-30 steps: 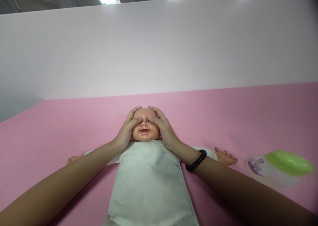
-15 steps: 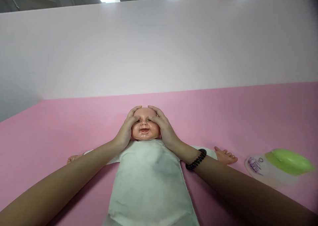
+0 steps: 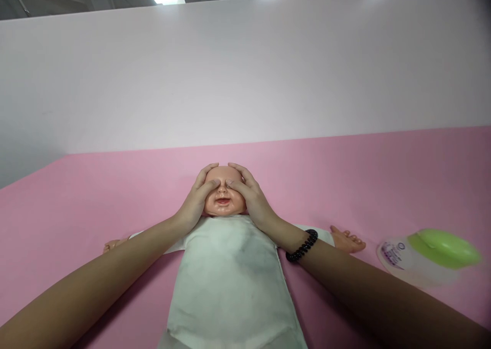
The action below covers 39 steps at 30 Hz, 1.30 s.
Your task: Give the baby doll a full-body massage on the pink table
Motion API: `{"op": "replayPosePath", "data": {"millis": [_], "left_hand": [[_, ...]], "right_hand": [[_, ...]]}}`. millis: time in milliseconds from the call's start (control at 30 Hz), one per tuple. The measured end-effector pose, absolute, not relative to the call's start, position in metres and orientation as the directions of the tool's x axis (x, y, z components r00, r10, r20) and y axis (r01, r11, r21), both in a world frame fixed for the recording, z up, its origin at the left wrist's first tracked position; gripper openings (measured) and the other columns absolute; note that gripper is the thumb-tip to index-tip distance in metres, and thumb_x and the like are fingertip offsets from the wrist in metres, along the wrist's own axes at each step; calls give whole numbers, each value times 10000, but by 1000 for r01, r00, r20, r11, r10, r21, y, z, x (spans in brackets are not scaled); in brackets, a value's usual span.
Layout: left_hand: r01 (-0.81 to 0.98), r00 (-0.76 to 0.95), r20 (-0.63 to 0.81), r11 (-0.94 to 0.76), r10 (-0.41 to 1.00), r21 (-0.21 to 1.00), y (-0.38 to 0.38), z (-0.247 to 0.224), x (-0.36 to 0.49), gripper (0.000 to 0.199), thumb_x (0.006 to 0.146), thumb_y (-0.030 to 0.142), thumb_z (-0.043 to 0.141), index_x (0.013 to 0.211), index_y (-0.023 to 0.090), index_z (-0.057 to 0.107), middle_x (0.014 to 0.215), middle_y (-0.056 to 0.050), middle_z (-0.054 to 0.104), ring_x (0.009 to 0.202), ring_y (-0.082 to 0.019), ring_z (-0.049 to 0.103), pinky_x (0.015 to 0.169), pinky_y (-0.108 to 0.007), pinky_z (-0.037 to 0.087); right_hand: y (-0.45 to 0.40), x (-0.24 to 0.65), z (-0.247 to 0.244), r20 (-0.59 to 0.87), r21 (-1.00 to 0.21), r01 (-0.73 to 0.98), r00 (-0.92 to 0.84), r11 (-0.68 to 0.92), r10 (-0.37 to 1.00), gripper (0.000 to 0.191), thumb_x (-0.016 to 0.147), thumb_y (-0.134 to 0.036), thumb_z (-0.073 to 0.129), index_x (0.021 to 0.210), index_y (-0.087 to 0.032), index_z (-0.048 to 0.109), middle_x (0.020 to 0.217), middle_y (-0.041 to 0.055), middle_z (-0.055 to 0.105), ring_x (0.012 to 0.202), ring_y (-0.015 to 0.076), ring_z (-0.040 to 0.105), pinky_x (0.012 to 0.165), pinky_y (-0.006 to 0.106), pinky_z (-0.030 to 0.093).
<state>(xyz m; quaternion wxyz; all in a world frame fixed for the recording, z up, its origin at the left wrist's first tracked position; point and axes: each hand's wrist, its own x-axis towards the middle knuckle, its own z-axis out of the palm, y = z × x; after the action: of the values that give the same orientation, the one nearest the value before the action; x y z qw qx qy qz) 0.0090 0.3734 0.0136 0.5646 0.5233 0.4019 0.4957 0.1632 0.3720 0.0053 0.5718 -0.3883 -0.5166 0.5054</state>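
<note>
A baby doll with a white cloth body lies on its back, its arms spread to both sides. My left hand cups the left side of the doll's head, with the thumb across the eye and the fingertips near the top. On the other side my right hand holds the head in the same way. Both thumbs cover the doll's eyes, and their tips lie close together beside the nose bridge. The mouth and forehead show between my hands.
The doll lies on a pink surface in front of a white wall. A clear bottle with a green cap lies at the right, beyond the doll's hand. A black coiled band circles my right wrist.
Both thumbs have slid inward over the doll's eyes toward the nose bridge, hiding eyes that were partly visible. The fingers stay around the head.
</note>
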Motion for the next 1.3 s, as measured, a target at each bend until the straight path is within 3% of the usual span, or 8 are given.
{"op": "replayPosePath", "data": {"millis": [233, 700, 967, 1300], "left_hand": [[-169, 169, 97, -68, 981, 983, 376, 10, 9, 444, 949, 345, 517, 1392, 314, 537, 1382, -20, 579, 1265, -239, 571, 1025, -337, 488], [-139, 217, 77, -47, 973, 989, 374, 12, 7, 584, 912, 435, 704, 1446, 344, 487, 1388, -45, 592, 1249, -279, 618, 1022, -393, 519], [-152, 180, 53, -26, 982, 988, 373, 15, 10, 522, 930, 386, 584, 1439, 312, 489, 1337, -48, 616, 1211, -262, 621, 1013, -380, 515], [-167, 186, 81, -50, 979, 985, 373, 13, 9, 510, 919, 370, 591, 1418, 309, 510, 1347, -35, 597, 1229, -249, 607, 1021, -360, 505]], "right_hand": [[376, 163, 4, 200, -965, -181, -39, 190, 979, 506, 805, -356, 582, 1297, -244, 612, 1394, 44, 609, 1322, 267, 547, 1134, 397, 462], [371, 164, 6, 193, -967, -181, -71, 178, 979, 596, 809, -457, 711, 1358, -267, 574, 1459, 49, 562, 1320, 260, 553, 1113, 407, 481], [375, 163, 5, 203, -969, -157, -56, 193, 978, 528, 824, -382, 576, 1331, -234, 579, 1446, 55, 566, 1349, 261, 521, 1166, 410, 431], [374, 164, 2, 211, -965, -175, -63, 197, 975, 534, 829, -415, 626, 1339, -262, 586, 1461, 35, 559, 1350, 255, 523, 1168, 411, 431]]}}
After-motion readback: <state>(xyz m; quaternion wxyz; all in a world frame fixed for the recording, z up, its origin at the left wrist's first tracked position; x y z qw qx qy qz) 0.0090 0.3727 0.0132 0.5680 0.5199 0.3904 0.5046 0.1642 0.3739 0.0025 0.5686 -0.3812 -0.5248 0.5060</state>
